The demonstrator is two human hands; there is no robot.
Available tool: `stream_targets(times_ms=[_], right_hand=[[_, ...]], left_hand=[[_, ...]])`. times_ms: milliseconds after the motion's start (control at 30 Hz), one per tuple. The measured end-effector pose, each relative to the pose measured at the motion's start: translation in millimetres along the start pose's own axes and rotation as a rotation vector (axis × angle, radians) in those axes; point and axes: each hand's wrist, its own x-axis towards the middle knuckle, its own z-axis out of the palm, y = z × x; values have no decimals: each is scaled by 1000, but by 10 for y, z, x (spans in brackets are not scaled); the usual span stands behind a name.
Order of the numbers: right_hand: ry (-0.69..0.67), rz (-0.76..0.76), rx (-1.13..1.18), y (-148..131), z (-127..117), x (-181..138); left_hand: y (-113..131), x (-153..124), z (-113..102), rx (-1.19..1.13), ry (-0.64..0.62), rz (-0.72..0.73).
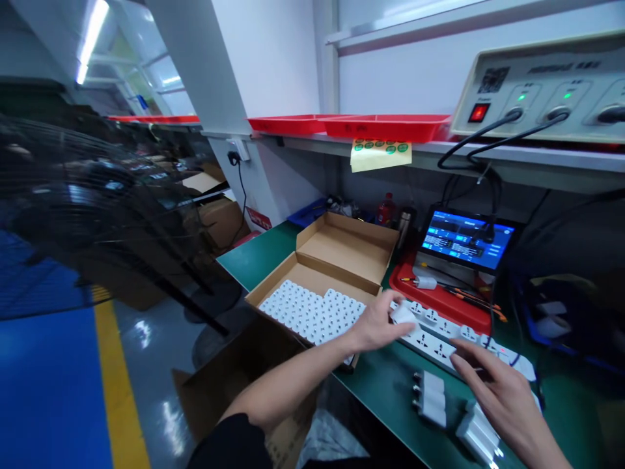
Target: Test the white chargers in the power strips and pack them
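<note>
One left hand [375, 324] pinching a white adapter [403, 315] at a white power strip [432, 350], right hand [502, 384] empty, fingers loosely parted, open cardboard box [346, 244] beside them on the green desk [383, 387].

Decent gap on the green bench [375, 383] at bottom centre, but white adapters [432, 398] clutter lower right and the power strips [426, 345] kinda fence off right of centre.
</note>
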Motion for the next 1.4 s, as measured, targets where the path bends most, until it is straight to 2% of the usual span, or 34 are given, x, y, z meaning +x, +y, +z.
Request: stream_targets(times_ms=[100, 200, 300, 467, 567, 633, 700, 767, 800, 933, 1000, 1100, 1167, 1267, 1333, 1400], right_hand=[[-31, -74, -216, 207, -252, -226], [-112, -76, -385, 467, -393, -490], [-196, -72, -465, 668, -389, -717], [-337, -101, -543, 810, -252, -901], [-372, -62, -542, 901, -188, -902], [-357, -20, -538, 977, -173, -885], [-332, 32, -581, 1032, -189, -867], [-334, 64, -633, 1028, -235, -846], [-336, 67, -643, 995, -263, -827], [-243, 7, -569, 688, -287, -637], [-192, -39, -525, 491, -186, -461], [-227, -78, -531, 237, 88, -155], [-291, -54, -605, 115, 277, 31], [-394, -5, -751, 9, 467, 226], [-446, 12, -817, -12, 526, 300], [-475, 34, -842, -2, 554, 347]], left_hand=[[-104, 322, -465, 519, 61, -35], [-271, 560, -688, 820, -26, -135], [-423, 648, -680, 847, -156, -171], [-542, 689, -657, 826, -334, -169], [-527, 691, -723, 811, -395, -156], [-478, 635, -721, 839, -367, -126], [-405, 503, -630, 924, -247, -41], [-313, 282, -437, 977, -130, 109], [-262, 143, -307, 971, -111, 206], [-61, -464, 305, 893, -265, 622], [-12, -695, 577, 920, -333, 799], [-61, -881, 847, 973, -338, 993], [-144, -932, 932, 972, -332, 1058], [-239, -977, 947, 926, -387, 1072], [-247, -992, 897, 895, -453, 1025], [-216, -961, 804, 839, -500, 911]])
